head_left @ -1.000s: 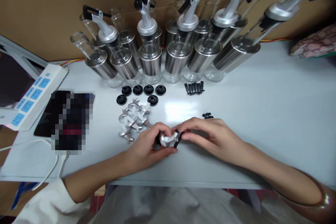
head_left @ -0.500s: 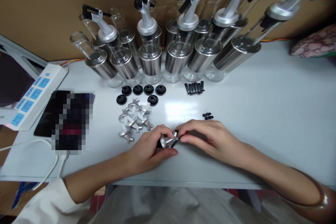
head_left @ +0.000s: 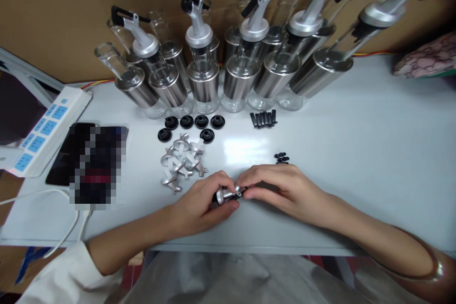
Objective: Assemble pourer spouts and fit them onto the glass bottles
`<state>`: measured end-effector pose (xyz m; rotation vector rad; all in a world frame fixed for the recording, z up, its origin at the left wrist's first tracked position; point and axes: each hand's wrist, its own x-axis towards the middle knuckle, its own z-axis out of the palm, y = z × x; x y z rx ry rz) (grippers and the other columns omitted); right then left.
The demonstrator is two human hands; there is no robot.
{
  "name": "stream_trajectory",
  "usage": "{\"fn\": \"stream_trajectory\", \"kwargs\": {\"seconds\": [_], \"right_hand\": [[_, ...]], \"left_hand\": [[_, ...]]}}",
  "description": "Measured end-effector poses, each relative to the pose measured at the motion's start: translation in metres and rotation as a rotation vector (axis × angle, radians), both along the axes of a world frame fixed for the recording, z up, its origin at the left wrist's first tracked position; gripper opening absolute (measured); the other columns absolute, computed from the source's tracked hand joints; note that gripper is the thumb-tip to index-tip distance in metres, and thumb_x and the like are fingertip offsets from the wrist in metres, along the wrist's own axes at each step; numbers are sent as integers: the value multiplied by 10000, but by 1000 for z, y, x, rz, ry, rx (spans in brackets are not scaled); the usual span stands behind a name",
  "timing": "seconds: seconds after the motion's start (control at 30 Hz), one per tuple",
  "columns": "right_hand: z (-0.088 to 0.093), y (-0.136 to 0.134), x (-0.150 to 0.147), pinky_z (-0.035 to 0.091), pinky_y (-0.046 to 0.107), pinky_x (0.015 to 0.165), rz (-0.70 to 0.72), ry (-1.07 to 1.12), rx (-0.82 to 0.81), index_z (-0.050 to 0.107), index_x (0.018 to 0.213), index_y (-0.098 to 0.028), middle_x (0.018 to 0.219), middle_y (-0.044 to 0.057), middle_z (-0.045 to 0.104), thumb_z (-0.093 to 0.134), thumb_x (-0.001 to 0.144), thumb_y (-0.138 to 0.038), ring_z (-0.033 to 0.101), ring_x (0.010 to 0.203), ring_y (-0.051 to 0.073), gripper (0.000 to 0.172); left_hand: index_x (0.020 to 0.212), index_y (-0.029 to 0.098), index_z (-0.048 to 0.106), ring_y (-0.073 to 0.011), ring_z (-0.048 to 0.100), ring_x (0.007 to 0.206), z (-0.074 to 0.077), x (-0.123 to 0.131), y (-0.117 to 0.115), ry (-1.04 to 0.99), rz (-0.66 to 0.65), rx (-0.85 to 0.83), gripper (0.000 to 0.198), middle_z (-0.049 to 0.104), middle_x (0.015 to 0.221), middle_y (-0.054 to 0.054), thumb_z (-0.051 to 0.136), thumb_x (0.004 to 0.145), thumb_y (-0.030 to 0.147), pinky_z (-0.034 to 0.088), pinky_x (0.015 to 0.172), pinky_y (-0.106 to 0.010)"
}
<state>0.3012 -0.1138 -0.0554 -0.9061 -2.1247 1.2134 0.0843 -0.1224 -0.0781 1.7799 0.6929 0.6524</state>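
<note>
My left hand (head_left: pixel 204 202) is closed around a silver pourer spout (head_left: pixel 223 195) with a black base, close to the table's front edge. At the spout's tip, my right hand (head_left: pixel 294 192) pinches a small black lever (head_left: pixel 243 190); the fingers partly hide it. Beyond my left hand lies a pile of silver spout tops (head_left: pixel 181 165) with white tubes. Several black ribbed stoppers (head_left: pixel 201 121) sit behind that pile. A row of black levers (head_left: pixel 263 118) and a few tiny black caps (head_left: pixel 282 157) lie beyond my right hand.
Glass and steel bottles (head_left: pixel 203 83) line the back of the table, several topped with lever pourers. At left are a white power strip (head_left: pixel 53 126), a dark phone (head_left: pixel 64 164), a blurred-out device beside it and a white cable (head_left: pixel 71 228). A patterned cloth item (head_left: pixel 427 57) lies far right.
My right fingers have shifted slightly at the spout's tip, and the black lever has turned to lie closer along the spout. My left hand keeps its hold.
</note>
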Motion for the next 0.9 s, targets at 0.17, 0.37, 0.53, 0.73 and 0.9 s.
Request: {"fn": "stream_trajectory", "kwargs": {"seconds": [0.17, 0.37, 0.53, 0.73, 0.9], "right_hand": [[0, 0, 0, 515, 243, 735, 44, 34, 60, 623, 889, -176, 874, 55, 695, 504, 932, -245, 664, 830, 153, 144], [2, 1, 0, 503, 215, 744, 102, 23, 102, 621, 896, -155, 902, 72, 675, 479, 941, -209, 642, 820, 131, 159], [5, -1, 0, 504, 207, 737, 53, -13, 53, 591, 978, -173, 896, 48, 688, 516, 926, -270, 653, 801, 127, 133], [7, -1, 0, 495, 223, 745, 100, -64, 62, 592, 1008, -146, 913, 70, 680, 458, 948, -324, 639, 826, 142, 231], [8, 0, -1, 489, 220, 696, 119, -64, 88, 588, 974, -150, 837, 58, 651, 392, 970, -356, 613, 768, 134, 285]], "left_hand": [[951, 202, 445, -110, 486, 651, 0, 0, 1, -30, 3, -3, 156, 527, 811, -11, 564, 867, 257, 399, 593, -222], [950, 204, 451, -108, 503, 657, -1, -1, 0, -39, -9, 29, 134, 539, 809, -11, 555, 865, 210, 416, 599, -221], [934, 209, 453, -104, 520, 657, -2, -2, -1, -51, -5, 75, 120, 554, 814, -12, 545, 860, 184, 434, 612, -220], [903, 208, 447, -104, 511, 634, -2, -3, 0, -19, -27, 117, 100, 549, 782, -3, 538, 862, 205, 433, 599, -216], [896, 215, 421, -89, 482, 621, 0, -2, 0, -33, -44, 119, 124, 523, 778, 13, 541, 867, 203, 418, 585, -197]]}}
